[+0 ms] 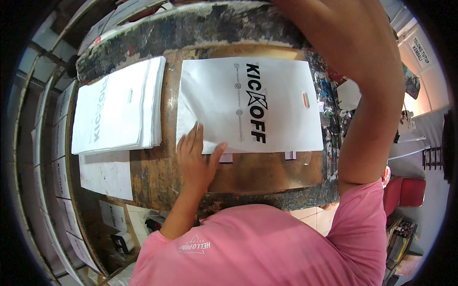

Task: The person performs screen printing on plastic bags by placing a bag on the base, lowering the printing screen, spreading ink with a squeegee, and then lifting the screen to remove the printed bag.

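Head view: left of a creased white bag (pixel 250 107), a stack (pixel 117 107) is sharing its paint-crusted board (pixel 157 176); the left hand (pixel 198 157), loosely spread, is touching the bag's near-left corner; the right hand is escaping view, grip unseen.

You have a worn table (pixel 155 176) in front of you, its brown top scuffed and its dark borders smeared with paint, with more colours showing along the right side. Toward your left lies a pile of white bags (pixel 117 114), their edges not quite lined up. It overlaps a white sheet (pixel 107 176), which reaches out from under it toward you. Just right of the pile, apart from it, a single white bag (pixel 219 90) lies with bold black print turned sideways, a handle slot near its right end and creases at its left. Two small pale tabs (pixel 290 155) show along its edge nearest you.
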